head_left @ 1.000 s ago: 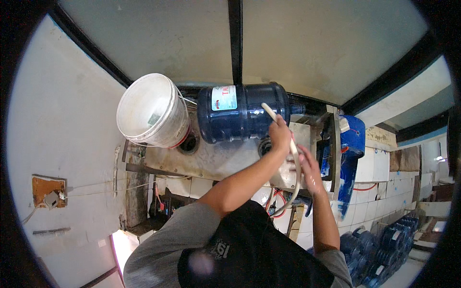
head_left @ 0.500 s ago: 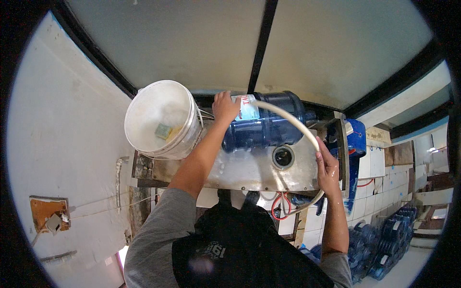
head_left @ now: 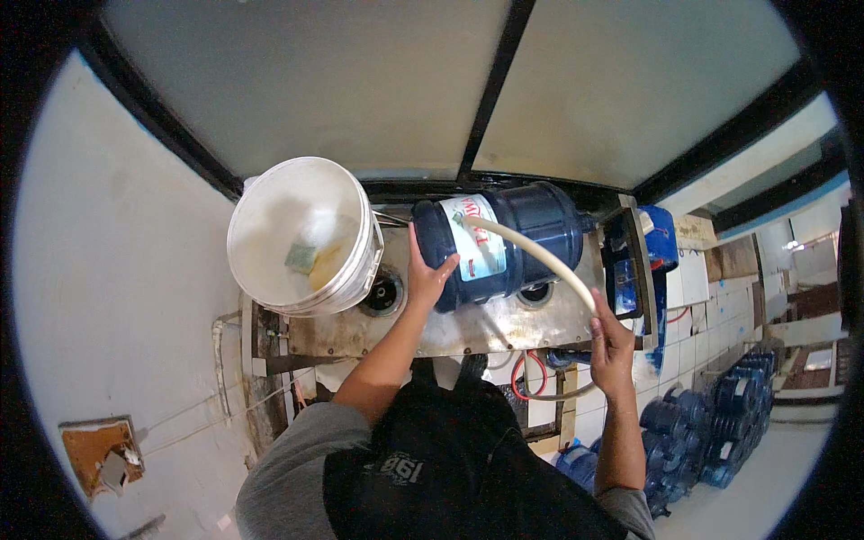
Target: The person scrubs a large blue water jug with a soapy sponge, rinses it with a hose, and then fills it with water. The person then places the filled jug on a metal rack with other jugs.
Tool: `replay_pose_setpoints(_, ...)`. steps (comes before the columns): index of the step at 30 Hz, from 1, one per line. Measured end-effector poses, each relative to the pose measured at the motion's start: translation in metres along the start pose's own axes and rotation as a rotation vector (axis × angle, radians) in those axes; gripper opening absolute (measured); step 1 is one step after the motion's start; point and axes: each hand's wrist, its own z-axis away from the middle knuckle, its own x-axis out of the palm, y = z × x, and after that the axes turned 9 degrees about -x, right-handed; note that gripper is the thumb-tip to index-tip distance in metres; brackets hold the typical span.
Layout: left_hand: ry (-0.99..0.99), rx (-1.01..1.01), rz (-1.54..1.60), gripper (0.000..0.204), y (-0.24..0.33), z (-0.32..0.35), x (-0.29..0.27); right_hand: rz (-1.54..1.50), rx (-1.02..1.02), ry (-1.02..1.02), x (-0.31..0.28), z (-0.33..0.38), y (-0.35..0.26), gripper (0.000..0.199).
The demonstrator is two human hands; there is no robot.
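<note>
A large dark-blue water jug (head_left: 540,225) with a white, red and blue label lies on its side on a metal counter (head_left: 468,335), its neck toward the right. My left hand (head_left: 428,277) grips the jug's left end, thumb on its near side and fingers around the base. In my right hand (head_left: 613,346) is a cream hose (head_left: 544,256), closed between thumb and fingers. The hose arches over the jug, and its end lies over the label. Beneath the jug's near side, a round counter opening (head_left: 536,294) is partly covered.
At the left of the counter stands a white bucket (head_left: 261,288) with a green-and-yellow sponge (head_left: 302,257) inside. Another round opening (head_left: 384,292) lies beside it. Frosted panels (head_left: 630,99) rise behind. Several blue jugs (head_left: 670,432) stand on the floor at right. A red hose loop (head_left: 519,378) hangs below.
The jug has rolled nearer and turned its label upward, now partly covering the right opening. My left hand has moved from its top to its left end. The right hand still holds the hose.
</note>
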Motion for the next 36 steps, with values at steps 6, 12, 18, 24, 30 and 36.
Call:
replay_pose_setpoints(6, 0.053, 0.269, -0.275, 0.104, 0.007, 0.027, -0.005, -0.061, 0.222, 0.264, -0.021, 0.069, 0.06, 0.04)
replay_pose_setpoints(12, -0.019, 0.335, -0.232, 0.089, 0.02, 0.021, -0.009, -0.091, 0.357, 0.471, -0.038, 0.117, 0.107, 0.042)
replay_pose_setpoints(18, 0.021, 0.478, -0.345, 0.077, 0.015, 0.025, -0.026, -0.152, 0.42, 0.503, -0.062, 0.109, 0.12, 0.041)
replay_pose_setpoints(24, -0.015, 0.537, -0.525, 0.057, 0.035, 0.032, -0.037, -0.307, 0.405, 0.418, -0.083, 0.112, 0.159, 0.045)
replay_pose_setpoints(30, 0.046, 0.661, -0.582, 0.049, 0.108, 0.036, 0.11, -0.445, 0.411, 0.299, -0.116, 0.133, 0.192, 0.045)
replay_pose_setpoints(36, -0.827, 0.299, -1.659, 0.072, 0.091, -0.03, 0.337, -0.459, 0.461, 0.345, -0.146, 0.153, 0.235, 0.044)
